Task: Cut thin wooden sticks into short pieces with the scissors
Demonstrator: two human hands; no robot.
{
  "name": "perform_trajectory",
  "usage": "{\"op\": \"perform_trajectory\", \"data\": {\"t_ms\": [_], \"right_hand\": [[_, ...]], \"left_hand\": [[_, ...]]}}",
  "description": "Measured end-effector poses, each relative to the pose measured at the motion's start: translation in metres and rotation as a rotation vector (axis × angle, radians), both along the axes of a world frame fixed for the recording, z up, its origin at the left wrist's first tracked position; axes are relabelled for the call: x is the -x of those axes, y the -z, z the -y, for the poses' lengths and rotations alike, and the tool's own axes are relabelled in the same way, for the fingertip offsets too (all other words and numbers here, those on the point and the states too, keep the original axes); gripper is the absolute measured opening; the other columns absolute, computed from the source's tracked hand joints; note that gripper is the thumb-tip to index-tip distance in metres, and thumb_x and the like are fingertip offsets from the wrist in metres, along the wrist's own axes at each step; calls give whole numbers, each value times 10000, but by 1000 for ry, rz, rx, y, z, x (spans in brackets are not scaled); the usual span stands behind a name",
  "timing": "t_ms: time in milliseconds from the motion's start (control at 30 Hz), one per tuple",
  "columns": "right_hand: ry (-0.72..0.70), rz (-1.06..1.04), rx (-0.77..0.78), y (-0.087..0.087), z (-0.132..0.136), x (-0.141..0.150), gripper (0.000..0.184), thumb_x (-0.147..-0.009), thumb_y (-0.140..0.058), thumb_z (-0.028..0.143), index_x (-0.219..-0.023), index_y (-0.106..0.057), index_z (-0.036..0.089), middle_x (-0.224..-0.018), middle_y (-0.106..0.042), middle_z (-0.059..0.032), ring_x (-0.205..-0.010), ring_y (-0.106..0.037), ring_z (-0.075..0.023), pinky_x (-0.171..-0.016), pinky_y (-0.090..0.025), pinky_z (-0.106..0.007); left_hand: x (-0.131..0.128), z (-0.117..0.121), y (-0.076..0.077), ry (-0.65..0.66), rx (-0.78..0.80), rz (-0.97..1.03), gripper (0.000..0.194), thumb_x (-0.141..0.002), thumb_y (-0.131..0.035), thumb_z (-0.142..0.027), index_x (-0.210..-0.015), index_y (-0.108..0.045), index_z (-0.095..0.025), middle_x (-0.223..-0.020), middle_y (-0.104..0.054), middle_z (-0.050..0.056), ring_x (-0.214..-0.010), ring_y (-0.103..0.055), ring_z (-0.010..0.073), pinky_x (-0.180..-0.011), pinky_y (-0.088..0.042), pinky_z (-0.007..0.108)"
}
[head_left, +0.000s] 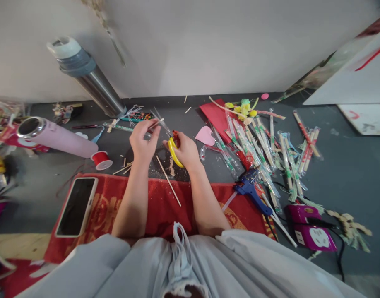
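At the left of the frame stands our pink bottle (61, 138), its faint mark too small to read. Near center, our left hand (143, 138) pinches a small light stick (159, 121), fingertips nearly closed. Just beside it, our right hand (186, 151) curls round the yellow handles of the scissors (174, 152), blades parted. Right of center lie clear-wrapped sticks (255, 142); we can't read any writing on them.

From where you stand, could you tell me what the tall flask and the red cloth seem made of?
Tall flask: probably brushed stainless steel, given its grey metallic sheen.
Red cloth: likely woven fabric, soft-looking, with gold patterning.
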State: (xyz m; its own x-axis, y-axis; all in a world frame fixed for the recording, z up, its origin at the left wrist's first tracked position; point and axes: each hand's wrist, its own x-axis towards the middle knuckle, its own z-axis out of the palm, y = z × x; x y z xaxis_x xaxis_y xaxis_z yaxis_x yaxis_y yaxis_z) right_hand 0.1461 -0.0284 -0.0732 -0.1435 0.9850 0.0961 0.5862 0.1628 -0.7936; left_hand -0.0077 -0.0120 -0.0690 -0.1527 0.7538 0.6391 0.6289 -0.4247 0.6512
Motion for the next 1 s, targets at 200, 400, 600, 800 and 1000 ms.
{"op": "perform_trajectory", "data": {"t_ms": [200,400,600,800,1000], "right_hand": [[-76,-5,-33,2,2,0,517,-853,-520,635,-1050,-576,160,-921,-664,-81,-844,-618,-193,-776,-443,-295],[-96,-14,-41,4,2,0,540,-854,-498,661,-1044,-553,158,-962,-655,-103,-882,-612,-210,-805,-450,-315],[-116,-25,-42,6,1,0,559,-849,-466,695,-1011,-538,165,-939,-644,-94,-869,-602,-209,-794,-455,-323],[-116,8,-28,5,1,1,554,-855,-460,691,-1007,-555,166,-933,-648,-91,-839,-595,-201,-769,-446,-313],[-102,17,42,0,2,2,525,-845,-493,672,-994,-581,177,-905,-656,-72,-784,-593,-186,-735,-436,-296]], "left_hand": [[5,7,-8,-113,-6,-131,218,-897,-566,-343,-853,-734,-211,-758,-734,5,-632,-676,118,-666,-559,250],[9,5,-6,-50,40,-148,245,-897,-565,-373,-813,-731,-213,-667,-697,-2,-556,-639,108,-619,-542,243],[13,6,-7,-31,74,-227,281,-930,-520,-410,-852,-718,-226,-700,-686,3,-612,-641,113,-667,-540,253],[16,7,-8,-13,102,-235,285,-934,-511,-415,-857,-709,-225,-710,-676,8,-622,-634,118,-678,-536,263],[15,7,-10,-6,142,-189,292,-926,-521,-413,-803,-693,-212,-654,-643,-1,-564,-608,116,-642,-535,274]]}}
